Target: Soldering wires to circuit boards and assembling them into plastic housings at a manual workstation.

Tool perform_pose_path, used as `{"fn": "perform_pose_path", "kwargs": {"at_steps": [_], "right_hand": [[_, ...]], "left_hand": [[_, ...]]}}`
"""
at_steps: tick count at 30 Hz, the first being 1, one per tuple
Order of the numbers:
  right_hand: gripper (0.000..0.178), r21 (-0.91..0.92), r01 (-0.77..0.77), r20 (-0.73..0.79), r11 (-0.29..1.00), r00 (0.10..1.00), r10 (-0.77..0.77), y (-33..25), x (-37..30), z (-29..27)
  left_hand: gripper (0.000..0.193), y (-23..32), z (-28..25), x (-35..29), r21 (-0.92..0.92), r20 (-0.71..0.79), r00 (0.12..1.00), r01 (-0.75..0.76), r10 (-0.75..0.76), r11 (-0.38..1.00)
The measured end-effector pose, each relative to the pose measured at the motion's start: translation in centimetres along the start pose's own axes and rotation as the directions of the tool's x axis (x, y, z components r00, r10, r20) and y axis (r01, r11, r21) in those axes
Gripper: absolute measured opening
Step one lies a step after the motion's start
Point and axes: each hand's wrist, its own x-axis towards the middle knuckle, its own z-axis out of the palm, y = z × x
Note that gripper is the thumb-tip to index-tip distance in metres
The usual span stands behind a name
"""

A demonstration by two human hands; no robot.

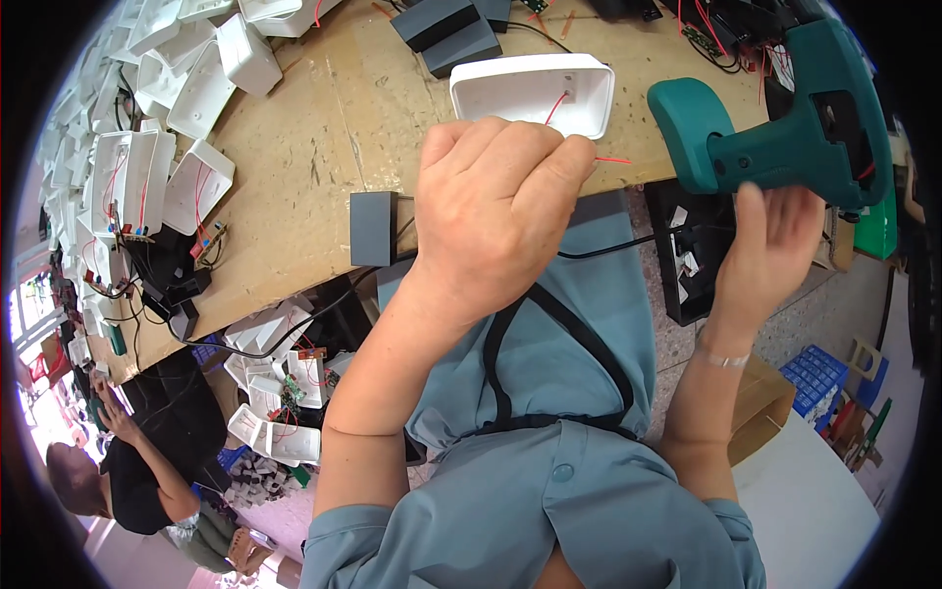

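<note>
My left hand (500, 206) is closed in a fist, knuckles up, at the near side of a white plastic housing (520, 83). A thin red wire (557, 106) runs from inside the housing toward the fist, and a red wire end pokes out beside the thumb side. The fingertips are hidden under the hand. To the right, my right hand (770, 245) is raised with its thumb apart from its stretched fingers, just below a teal cordless power tool (785, 147). The tool hides the fingertips, so contact is unclear.
Many white housings (201, 93) with wires are heaped at the left of the table (304, 147). Dark grey boxes (446, 34) lie at the back, another (373, 228) near the front edge. A black tray (677, 255) sits below the table's right side. Another person (147, 471) works at far left.
</note>
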Motion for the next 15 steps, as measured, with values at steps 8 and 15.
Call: {"fn": "perform_pose_path", "kwargs": {"at_steps": [8,15], "right_hand": [[0.032,-0.124,0.173,0.343,0.977,0.931,-0.122,-2.2,-5.0,-0.5],[0.027,0.003,0.265,0.337,0.964,0.908,-0.251,-1.8,-1.6,4.1]], "left_hand": [[0.017,0.2,-0.7,0.2,-0.082,0.049,0.998,0.037,-0.033,0.996],[0.015,0.3,-0.9,0.6,-0.115,0.105,0.992,0.075,-0.063,0.991]]}}
